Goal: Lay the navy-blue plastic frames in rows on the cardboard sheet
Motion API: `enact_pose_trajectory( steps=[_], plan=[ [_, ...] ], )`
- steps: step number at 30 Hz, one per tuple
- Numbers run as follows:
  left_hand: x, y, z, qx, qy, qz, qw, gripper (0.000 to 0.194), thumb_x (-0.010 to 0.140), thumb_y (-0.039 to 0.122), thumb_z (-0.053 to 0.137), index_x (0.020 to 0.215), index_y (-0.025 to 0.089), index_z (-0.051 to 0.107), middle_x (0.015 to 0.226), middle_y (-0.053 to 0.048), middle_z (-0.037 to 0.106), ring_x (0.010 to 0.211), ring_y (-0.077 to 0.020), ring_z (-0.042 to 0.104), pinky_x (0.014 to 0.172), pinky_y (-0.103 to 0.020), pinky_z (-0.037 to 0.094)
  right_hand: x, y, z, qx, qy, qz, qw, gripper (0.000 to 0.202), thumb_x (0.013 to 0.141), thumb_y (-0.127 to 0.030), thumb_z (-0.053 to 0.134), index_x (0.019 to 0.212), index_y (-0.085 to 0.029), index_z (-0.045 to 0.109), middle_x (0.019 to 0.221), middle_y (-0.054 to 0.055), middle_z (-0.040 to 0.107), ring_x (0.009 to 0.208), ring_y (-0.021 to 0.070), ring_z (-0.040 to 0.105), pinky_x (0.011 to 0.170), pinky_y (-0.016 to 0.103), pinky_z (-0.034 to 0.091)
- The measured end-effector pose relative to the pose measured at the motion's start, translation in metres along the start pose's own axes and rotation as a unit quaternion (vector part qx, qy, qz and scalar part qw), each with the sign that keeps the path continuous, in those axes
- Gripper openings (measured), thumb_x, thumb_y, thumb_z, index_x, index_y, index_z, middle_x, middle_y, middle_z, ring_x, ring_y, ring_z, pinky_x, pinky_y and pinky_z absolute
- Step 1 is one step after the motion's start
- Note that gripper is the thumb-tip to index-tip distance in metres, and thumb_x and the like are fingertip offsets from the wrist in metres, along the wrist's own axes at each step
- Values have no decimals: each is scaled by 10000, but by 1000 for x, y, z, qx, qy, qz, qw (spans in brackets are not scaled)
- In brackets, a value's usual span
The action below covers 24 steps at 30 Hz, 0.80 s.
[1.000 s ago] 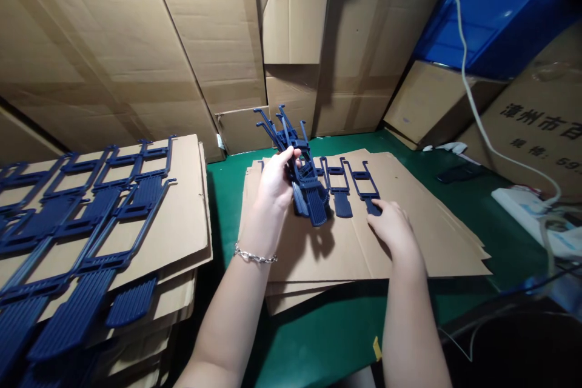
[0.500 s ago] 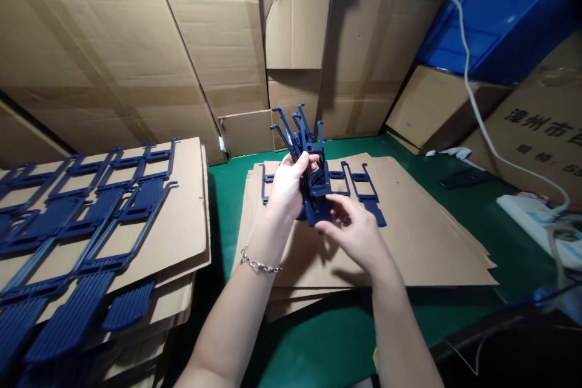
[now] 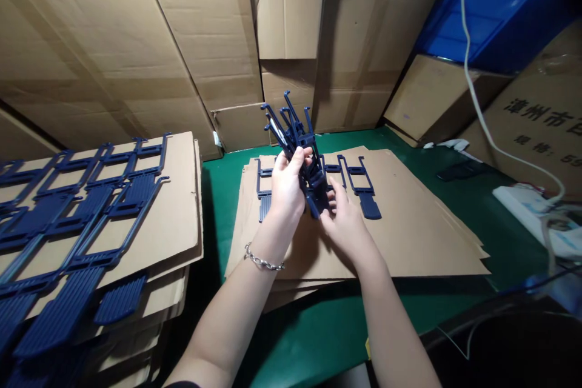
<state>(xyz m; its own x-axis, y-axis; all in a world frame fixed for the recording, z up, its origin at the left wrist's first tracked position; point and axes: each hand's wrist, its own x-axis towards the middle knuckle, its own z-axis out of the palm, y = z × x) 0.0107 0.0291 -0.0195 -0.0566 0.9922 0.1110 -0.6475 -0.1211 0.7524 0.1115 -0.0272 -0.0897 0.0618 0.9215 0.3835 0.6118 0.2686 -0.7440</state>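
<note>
Held above the cardboard sheet (image 3: 409, 242) on the green tabletop (image 3: 327, 327): a bundle of blue plastic clips (image 3: 302, 151), left hand (image 3: 287, 188) wrapped round its middle, right hand (image 3: 345, 221) pinching the lower end. Likely light, stiff and snag-prone; best gripped at the ribbed flat ends, away from the thin hooked arms.

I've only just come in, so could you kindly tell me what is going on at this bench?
A person's left hand holds a bundle of blue plastic parts above a cardboard stack. The right hand touches the bundle's lower end. Single parts lie flat in a row on the cardboard, and more cover a second stack on the left.
</note>
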Motion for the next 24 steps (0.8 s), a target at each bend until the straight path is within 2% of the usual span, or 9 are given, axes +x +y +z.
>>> enact_pose_trajectory(
  steps=[3,8,12,15,18,20,24],
  plan=[
    [-3,3,2,-17,20,15,1000,172,650,290,637,758,186,552,747,29,609,618,-29,507,623,-167,440,0,0,0,18,-34,-28,999,678,763,-220,452,1392,-238,202,1237,82,415,1070,184,463,882,338,432],
    [-5,12,4,-35,20,-21,999,149,647,252,640,750,175,565,711,39,605,591,-27,505,575,-154,427,1,4,-3,38,-38,-20,998,598,779,-267,484,1353,-238,317,1239,52,421,1076,159,465,909,292,417],
    [-1,14,2,-50,18,-16,998,186,616,226,669,704,178,513,722,21,626,620,-56,546,596,-181,458,4,5,-8,18,5,-31,999,473,819,-277,438,1280,-172,426,1231,52,446,1082,139,463,929,260,396],
    [5,16,-3,-68,24,-16,997,240,588,225,696,711,178,495,732,19,634,594,-53,546,587,-178,463,5,5,-14,-41,90,-39,994,375,849,-252,357,1149,-109,532,1084,79,548,1007,148,508,891,271,407],
    [11,20,-9,-89,20,-28,995,255,586,237,705,725,183,498,696,45,620,540,-28,514,535,-148,443,6,11,-28,-81,190,43,977,362,852,-295,342,1089,-120,553,921,85,598,868,175,559,783,302,442],
    [12,24,-12,-103,29,-19,994,244,593,234,701,726,190,501,665,58,609,526,-19,505,510,-127,425,6,23,-43,-50,246,119,961,371,841,-311,344,1103,-121,524,913,91,599,814,176,577,734,297,456],
    [13,27,-12,-126,42,-31,991,194,615,212,680,711,185,514,660,62,601,521,-14,503,514,-120,431,5,58,-74,22,301,241,922,353,808,-265,325,1074,-113,501,932,93,593,665,137,591,603,236,470]
  ],
)
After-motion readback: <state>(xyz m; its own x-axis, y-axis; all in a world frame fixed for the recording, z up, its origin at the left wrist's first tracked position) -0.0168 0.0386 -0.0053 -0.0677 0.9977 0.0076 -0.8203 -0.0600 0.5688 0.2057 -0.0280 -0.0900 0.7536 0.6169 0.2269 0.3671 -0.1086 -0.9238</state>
